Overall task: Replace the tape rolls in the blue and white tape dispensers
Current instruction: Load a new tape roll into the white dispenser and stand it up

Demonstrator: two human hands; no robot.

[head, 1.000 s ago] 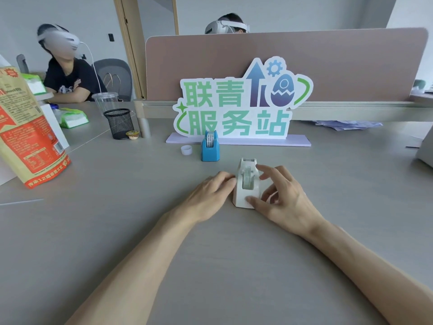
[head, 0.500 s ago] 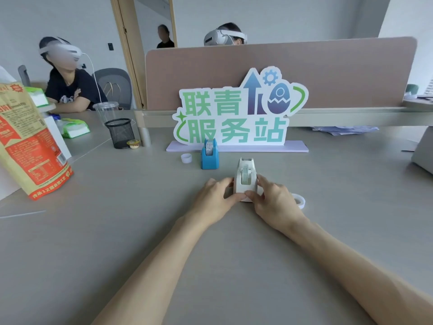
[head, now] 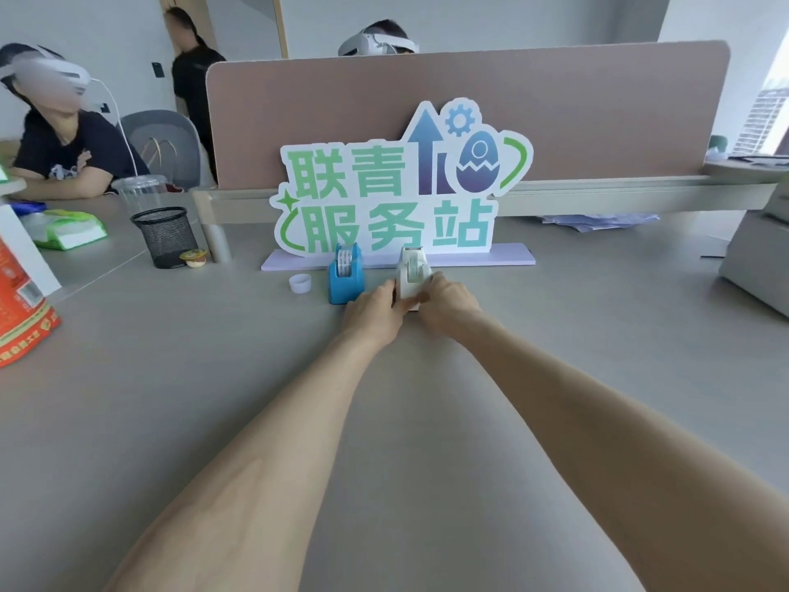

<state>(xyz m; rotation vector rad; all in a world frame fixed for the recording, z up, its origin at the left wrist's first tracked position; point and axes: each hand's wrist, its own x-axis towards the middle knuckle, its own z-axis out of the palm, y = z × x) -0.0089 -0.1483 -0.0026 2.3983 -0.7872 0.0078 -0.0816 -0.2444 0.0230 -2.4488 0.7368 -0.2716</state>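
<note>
The white tape dispenser (head: 412,271) stands upright on the grey table, a pale roll seated in it, just in front of the sign. My left hand (head: 372,309) grips its left side and my right hand (head: 446,303) grips its right side. Directly to its left stands the blue tape dispenser (head: 345,279) with a patterned roll in it, close to my left hand's knuckles. A small white empty core (head: 299,284) lies on the table left of the blue dispenser.
A standing sign (head: 397,194) on a lilac base backs both dispensers. A black mesh pen cup (head: 164,237), a small snack cup (head: 194,258), a clear cup and wipes sit at the left. An orange bag (head: 21,309) leans at the far left. A grey box (head: 755,258) sits at right.
Both hands have pushed the white dispenser away from me until it stands beside the blue one near the sign. My arms are now stretched out. A person has walked into the doorway.
</note>
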